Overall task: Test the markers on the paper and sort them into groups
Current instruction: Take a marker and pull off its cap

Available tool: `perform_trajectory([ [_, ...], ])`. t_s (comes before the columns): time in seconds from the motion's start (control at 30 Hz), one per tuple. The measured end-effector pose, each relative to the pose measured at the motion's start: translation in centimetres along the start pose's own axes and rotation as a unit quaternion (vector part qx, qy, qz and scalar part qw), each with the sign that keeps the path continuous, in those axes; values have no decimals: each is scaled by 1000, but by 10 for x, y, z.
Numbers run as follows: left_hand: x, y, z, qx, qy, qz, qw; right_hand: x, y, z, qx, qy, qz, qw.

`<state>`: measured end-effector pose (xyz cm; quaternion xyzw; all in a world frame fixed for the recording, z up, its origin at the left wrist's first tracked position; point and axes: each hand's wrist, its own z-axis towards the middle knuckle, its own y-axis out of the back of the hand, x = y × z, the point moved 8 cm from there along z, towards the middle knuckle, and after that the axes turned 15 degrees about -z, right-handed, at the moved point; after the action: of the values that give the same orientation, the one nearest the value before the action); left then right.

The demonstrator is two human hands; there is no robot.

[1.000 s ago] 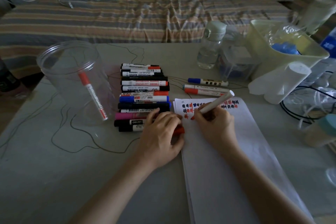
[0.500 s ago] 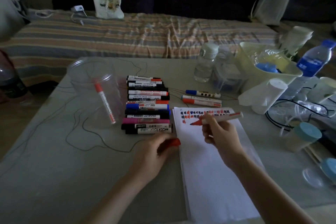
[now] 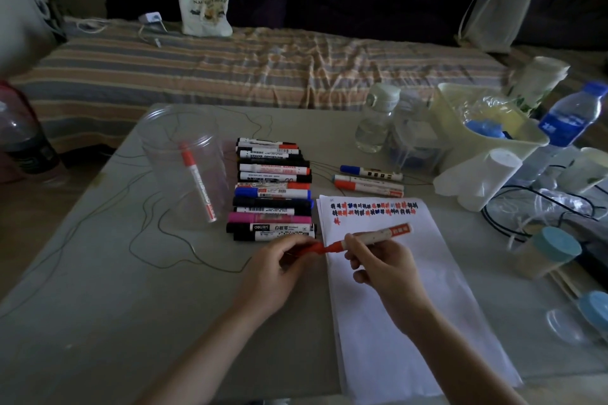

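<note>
"WHITEBOARD MARKER" (image 3: 274,168) — "deli" (image 3: 271,227) — labels among stacked markers (image 3: 273,189)

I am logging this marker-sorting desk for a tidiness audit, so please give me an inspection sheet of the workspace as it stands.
Surface: grey table, scribbled with thin pen lines.
Job's things: white paper with rows of red, blue and black test marks at its top; row of markers; clear tub holding one red marker; two markers lying apart behind the paper.
Clutter: bottles, cream basket, tissue roll, blue-lidded jars.
Hands: left hand holds a red cap; right hand grips the uncapped marker, tip at the cap.
Cables: black loops at right.
Surroundings: striped bed, tote bag.
</note>
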<state>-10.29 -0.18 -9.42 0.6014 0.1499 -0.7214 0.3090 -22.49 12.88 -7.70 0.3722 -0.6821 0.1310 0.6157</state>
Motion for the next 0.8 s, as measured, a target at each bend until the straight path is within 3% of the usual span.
perform_trajectory([
  [0.23,-1,-2,-1,16,4,-7,1000,-4,-14,-1,16,0,-3,1000],
  [0.47,1,5,-1,-18,22,-71,997,-10,-33,1,11,-50,39,998],
  [0.8,-8,10,-6,-40,57,-141,987,4,-24,-9,125,-120,107,979],
])
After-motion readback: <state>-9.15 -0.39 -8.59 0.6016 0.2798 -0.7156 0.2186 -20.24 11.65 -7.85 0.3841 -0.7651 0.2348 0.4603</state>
